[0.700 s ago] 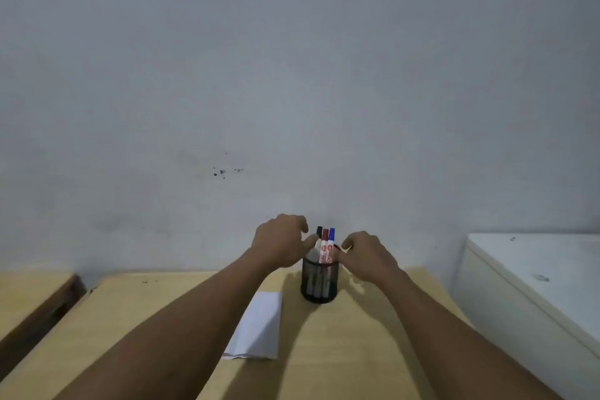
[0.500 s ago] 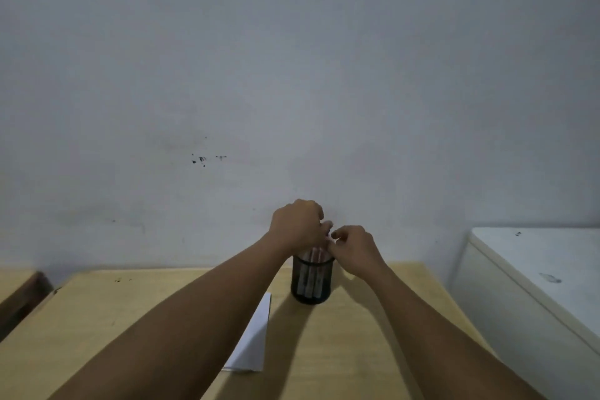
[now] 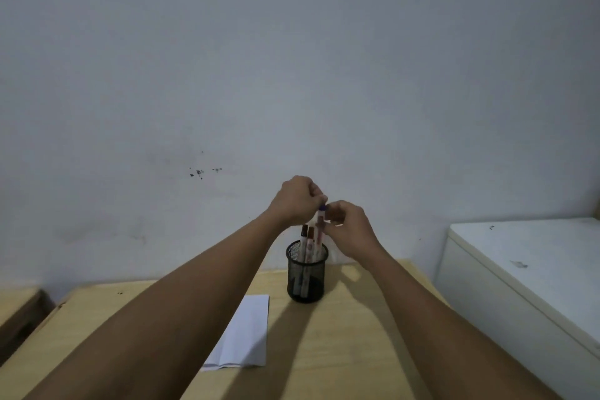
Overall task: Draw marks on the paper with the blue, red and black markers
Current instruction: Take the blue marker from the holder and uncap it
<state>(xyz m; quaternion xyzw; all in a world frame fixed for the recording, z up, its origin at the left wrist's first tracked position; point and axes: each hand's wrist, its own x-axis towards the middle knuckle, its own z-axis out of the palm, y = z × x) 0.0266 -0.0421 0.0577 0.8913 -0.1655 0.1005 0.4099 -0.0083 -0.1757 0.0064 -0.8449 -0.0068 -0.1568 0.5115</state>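
Observation:
A black mesh pen holder (image 3: 306, 279) stands on the wooden table (image 3: 350, 351). The black marker (image 3: 304, 235) and the red marker (image 3: 311, 239) stand upright in it. The blue marker (image 3: 320, 226) is raised higher than the other two, its lower end still inside the holder. My left hand (image 3: 297, 201) pinches it at the blue cap, and my right hand (image 3: 349, 229) has its fingers closed on the barrel just below. A folded white paper (image 3: 246, 331) lies on the table left of the holder, partly under my left forearm.
A grey-white wall rises right behind the table. A white cabinet (image 3: 519, 269) stands close on the right. Another wooden surface (image 3: 16, 302) sits at the left edge, across a dark gap.
Both hands have risen above the holder, and the blue marker has come up with them. The black and red markers stay in the holder.

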